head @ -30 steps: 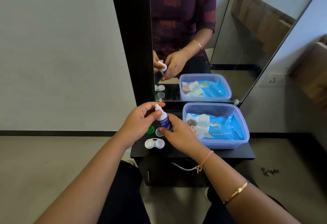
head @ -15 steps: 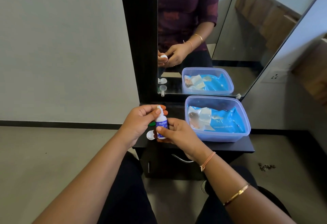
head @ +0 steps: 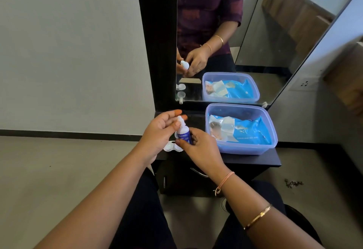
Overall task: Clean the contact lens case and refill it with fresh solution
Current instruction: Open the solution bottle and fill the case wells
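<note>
Desk: Where are your hands?

Operator: From the left: my left hand (head: 157, 134) pinches the white tip of the solution bottle (head: 184, 135) between thumb and fingertips, the remaining fingers loosely curled. I can't tell on my feed whether that tip is a cap or the bare nozzle.

Desk: And the case?

Operator: The lens case (head: 170, 149) lies at the front left edge of the black counter (head: 255, 160), directly under my hands and partly hidden by them. Its wells look uncovered. My right hand (head: 200, 150) is wrapped round the bottle's blue body, holding it roughly upright above the case.

Desk: What worries you?

Operator: Three things. If I twist that tip while my right hand squeezes, solution could spurt onto the counter instead of into the wells. The case sits so near the edge that a nudge from my left wrist or the bottle's base could knock it to the floor. And if my fingertips are on the bare nozzle, they could dirty the solution meant to go in fresh.

Desk: Anything on the right?

Operator: The plastic tub (head: 245, 150) with the blue wipes pack (head: 253, 132) fills the right half of the counter, just beside my right hand. A careless swing could shove it toward the right edge, but I judge that the lesser risk.
</note>
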